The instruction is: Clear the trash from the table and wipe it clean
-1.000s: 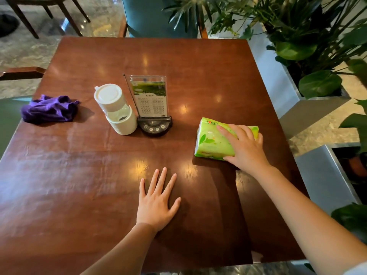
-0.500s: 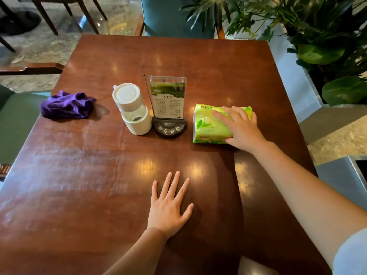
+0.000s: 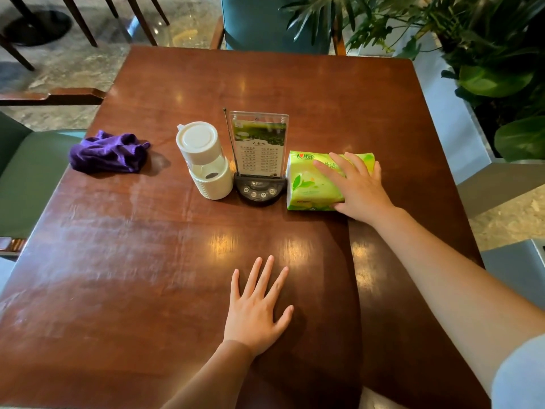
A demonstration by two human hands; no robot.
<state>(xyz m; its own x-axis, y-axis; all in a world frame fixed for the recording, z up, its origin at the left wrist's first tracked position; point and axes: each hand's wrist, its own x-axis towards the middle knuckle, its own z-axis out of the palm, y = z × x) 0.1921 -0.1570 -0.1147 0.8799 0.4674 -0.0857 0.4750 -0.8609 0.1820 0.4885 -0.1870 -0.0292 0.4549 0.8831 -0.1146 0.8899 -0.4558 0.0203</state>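
Observation:
A dark wooden table [image 3: 147, 261] fills the view. My right hand [image 3: 358, 187] lies on top of a green tissue pack [image 3: 306, 184], fingers spread over it, thumb at its near edge. The pack touches the right side of a black call-button stand [image 3: 259, 190] holding a menu card [image 3: 259, 143]. My left hand [image 3: 256, 308] rests flat on the table near the front, fingers apart, holding nothing. A crumpled purple cloth [image 3: 109, 153] lies at the table's left edge.
A white lidded container [image 3: 206, 163] stands just left of the menu stand. A teal chair [image 3: 265, 22] is at the far side, a green seat [image 3: 26, 172] at the left. White planters [image 3: 448, 113] with leafy plants line the right.
My right hand slid the tissue pack left and away until it sits against the menu stand. My left hand stayed flat on the table.

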